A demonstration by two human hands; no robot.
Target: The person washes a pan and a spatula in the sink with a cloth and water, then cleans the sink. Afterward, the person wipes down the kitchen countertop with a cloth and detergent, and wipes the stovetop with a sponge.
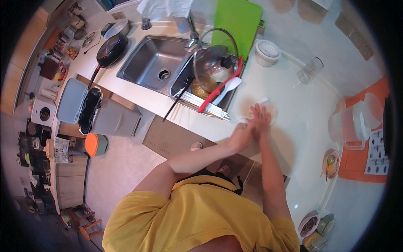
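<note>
My right hand (260,122) lies palm down on the white countertop, its fingers stretched forward over a clear, roundish thing (247,105) with a brownish tint. What that thing is, I cannot make out. A small white piece (263,100) shows just beyond my fingertips. My left hand (241,138) is against the right hand's near left side with its fingers curled. Whether it grips anything is hidden. Left of both hands, a dish rack (231,102) holds white sticks (204,105), a red-handled utensil (217,91), a white spatula (231,83) and a glass pot lid (209,56).
A steel sink (151,63) with a faucet (192,44) adjoins the rack. Beyond stand a green cutting board (236,25), a white lidded bowl (267,52) and a glass (310,70). A plastic pitcher (343,124) is at right. An open-lidded bin (113,118) stands at left, near a frying pan (110,52).
</note>
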